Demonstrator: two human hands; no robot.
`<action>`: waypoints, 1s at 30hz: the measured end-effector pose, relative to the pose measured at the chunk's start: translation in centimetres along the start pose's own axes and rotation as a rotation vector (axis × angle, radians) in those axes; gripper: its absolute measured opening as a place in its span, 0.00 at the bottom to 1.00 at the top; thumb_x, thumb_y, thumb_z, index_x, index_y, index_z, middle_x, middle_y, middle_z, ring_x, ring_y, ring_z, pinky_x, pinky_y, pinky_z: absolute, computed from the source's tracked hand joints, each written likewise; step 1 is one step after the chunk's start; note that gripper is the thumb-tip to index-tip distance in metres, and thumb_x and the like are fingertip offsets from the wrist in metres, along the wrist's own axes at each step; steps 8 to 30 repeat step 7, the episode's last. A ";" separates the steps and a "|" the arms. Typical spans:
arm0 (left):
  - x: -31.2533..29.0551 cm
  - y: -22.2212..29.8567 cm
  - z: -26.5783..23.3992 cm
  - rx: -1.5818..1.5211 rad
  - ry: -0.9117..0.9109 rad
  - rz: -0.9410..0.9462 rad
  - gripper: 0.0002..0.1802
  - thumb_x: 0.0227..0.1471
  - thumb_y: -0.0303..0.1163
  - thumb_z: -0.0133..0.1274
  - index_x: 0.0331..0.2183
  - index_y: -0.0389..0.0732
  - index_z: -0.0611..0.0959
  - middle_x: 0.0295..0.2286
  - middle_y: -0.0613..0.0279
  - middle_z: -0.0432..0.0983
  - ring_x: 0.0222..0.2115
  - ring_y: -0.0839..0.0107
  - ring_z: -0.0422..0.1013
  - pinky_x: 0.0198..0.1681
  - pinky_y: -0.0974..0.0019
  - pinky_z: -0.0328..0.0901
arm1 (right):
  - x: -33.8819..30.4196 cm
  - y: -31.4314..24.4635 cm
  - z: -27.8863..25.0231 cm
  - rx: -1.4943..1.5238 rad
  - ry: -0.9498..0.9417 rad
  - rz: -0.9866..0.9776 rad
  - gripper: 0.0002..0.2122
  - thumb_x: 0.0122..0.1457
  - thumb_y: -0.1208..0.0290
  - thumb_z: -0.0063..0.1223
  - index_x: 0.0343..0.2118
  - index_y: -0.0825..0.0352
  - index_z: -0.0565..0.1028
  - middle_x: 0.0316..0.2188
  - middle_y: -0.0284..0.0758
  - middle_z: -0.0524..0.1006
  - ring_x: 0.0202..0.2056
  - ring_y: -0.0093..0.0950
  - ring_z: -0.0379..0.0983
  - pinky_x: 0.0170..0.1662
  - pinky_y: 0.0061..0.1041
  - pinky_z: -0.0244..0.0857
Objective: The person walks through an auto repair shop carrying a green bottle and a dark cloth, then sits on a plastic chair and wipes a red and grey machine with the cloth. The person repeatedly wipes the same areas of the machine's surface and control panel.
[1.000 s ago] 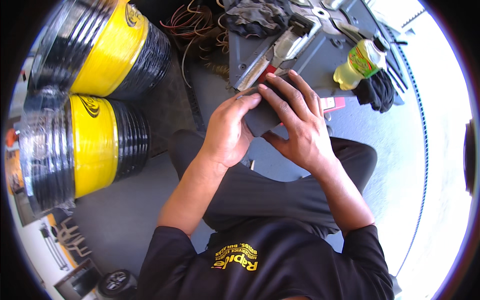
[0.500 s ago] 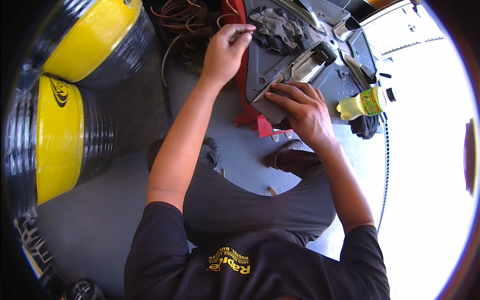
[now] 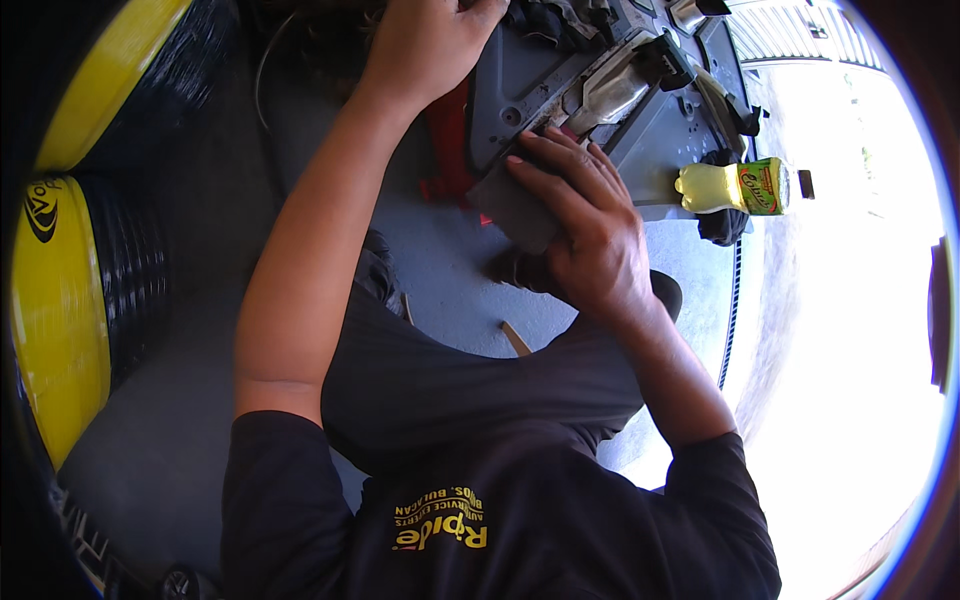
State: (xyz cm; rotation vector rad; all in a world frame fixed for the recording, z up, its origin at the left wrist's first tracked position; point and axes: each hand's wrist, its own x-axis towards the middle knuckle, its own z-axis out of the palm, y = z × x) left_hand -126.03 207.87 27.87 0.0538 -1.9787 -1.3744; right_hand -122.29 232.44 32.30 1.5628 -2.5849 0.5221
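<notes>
My right hand holds a dark grey flat sheet, which looks like sandpaper, with its fingers laid over the top. Its fingertips lie at the near corner of a grey metal turntable, beside a worn metal clamp jaw. That turntable resembles a tyre changer's. My left hand is at the top edge of the view, left of a dark crumpled cloth. Its fingers are curled together and partly cut off; whatever they may hold is hidden.
A plastic bottle of pale yellow drink lies on the turntable's right edge by a black cloth. Black-and-yellow wrapped tyres stand at left. A red machine part rises beside the turntable. A small wooden stick lies on the floor.
The view has shifted, and my left hand now sits higher, partly out of frame. My right hand has drawn slightly back from the jaw, showing more of the grey sheet.
</notes>
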 end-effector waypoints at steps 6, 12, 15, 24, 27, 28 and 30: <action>0.2 -1.6 -0.1 0.197 -0.009 0.262 0.07 0.63 0.23 0.59 0.43 0.35 0.87 0.45 0.49 0.83 0.49 0.56 0.79 0.56 0.56 0.72 | 1.0 1.2 -0.2 0.161 -0.013 0.148 0.25 0.51 0.83 0.69 0.55 0.60 0.85 0.62 0.40 0.79 0.66 0.42 0.74 0.69 0.42 0.69; 0.2 -1.4 0.0 0.218 -0.020 0.273 0.08 0.63 0.24 0.59 0.43 0.35 0.87 0.45 0.49 0.83 0.50 0.56 0.79 0.57 0.56 0.71 | 0.6 1.1 0.7 0.148 0.008 0.155 0.30 0.44 0.83 0.69 0.55 0.61 0.84 0.61 0.37 0.78 0.69 0.37 0.69 0.73 0.45 0.62; 0.2 -1.4 0.0 0.218 -0.020 0.273 0.08 0.63 0.24 0.59 0.43 0.35 0.87 0.45 0.49 0.83 0.50 0.56 0.79 0.57 0.56 0.71 | 0.6 1.1 0.7 0.148 0.008 0.155 0.30 0.44 0.83 0.69 0.55 0.61 0.84 0.61 0.37 0.78 0.69 0.37 0.69 0.73 0.45 0.62; 0.2 -1.4 0.0 0.218 -0.020 0.273 0.08 0.63 0.24 0.59 0.43 0.35 0.87 0.45 0.49 0.83 0.50 0.56 0.79 0.57 0.56 0.71 | 0.6 1.1 0.7 0.148 0.008 0.155 0.30 0.44 0.83 0.69 0.55 0.61 0.84 0.61 0.37 0.78 0.69 0.37 0.69 0.73 0.45 0.62; 0.2 -1.4 0.0 0.218 -0.020 0.273 0.08 0.63 0.24 0.59 0.43 0.35 0.87 0.45 0.49 0.83 0.50 0.56 0.79 0.57 0.56 0.71 | 0.6 1.1 0.7 0.148 0.008 0.155 0.30 0.44 0.83 0.69 0.55 0.61 0.84 0.61 0.37 0.78 0.69 0.37 0.69 0.73 0.45 0.62; 0.2 -1.4 0.0 0.218 -0.020 0.273 0.08 0.63 0.24 0.59 0.43 0.35 0.87 0.45 0.49 0.83 0.50 0.56 0.79 0.57 0.56 0.71 | 0.6 1.1 0.7 0.148 0.008 0.155 0.30 0.44 0.83 0.69 0.55 0.61 0.84 0.61 0.37 0.78 0.69 0.37 0.69 0.73 0.45 0.62; 0.2 -1.4 0.0 0.218 -0.020 0.273 0.08 0.63 0.24 0.59 0.43 0.35 0.87 0.45 0.49 0.83 0.50 0.56 0.79 0.57 0.56 0.71 | 0.6 1.1 0.7 0.148 0.008 0.155 0.30 0.44 0.83 0.69 0.55 0.61 0.84 0.61 0.37 0.78 0.69 0.37 0.69 0.73 0.45 0.62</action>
